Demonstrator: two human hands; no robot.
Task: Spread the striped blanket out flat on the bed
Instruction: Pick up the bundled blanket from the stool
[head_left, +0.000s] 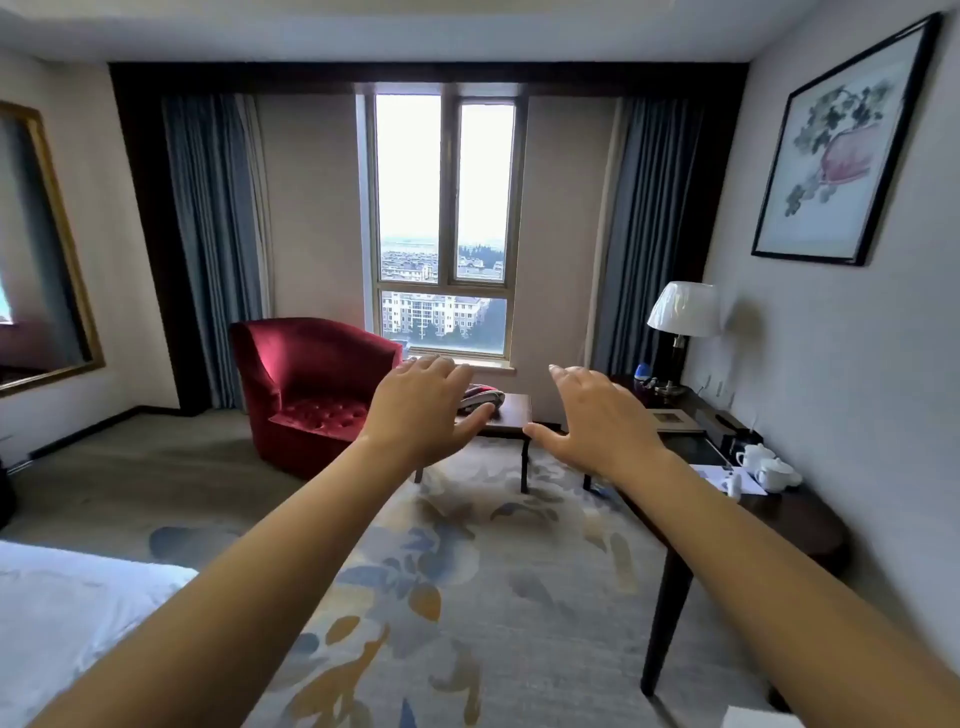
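The striped blanket (482, 398) lies folded in a small bundle on a dark side table (511, 415) under the window, partly hidden behind my left hand. My left hand (426, 410) is stretched forward with fingers spread and holds nothing. My right hand (597, 421) reaches out beside it, palm down, fingers relaxed, also holding nothing. Both hands hover in the air well short of the blanket. The bed (67, 618), covered in a white sheet, shows only its corner at the lower left.
A red armchair (306, 395) stands left of the side table. A dark desk (737, 483) along the right wall carries a lamp (680, 317), a teapot and cups (769, 465). Patterned carpet (467, 571) covers the floor between me and the window.
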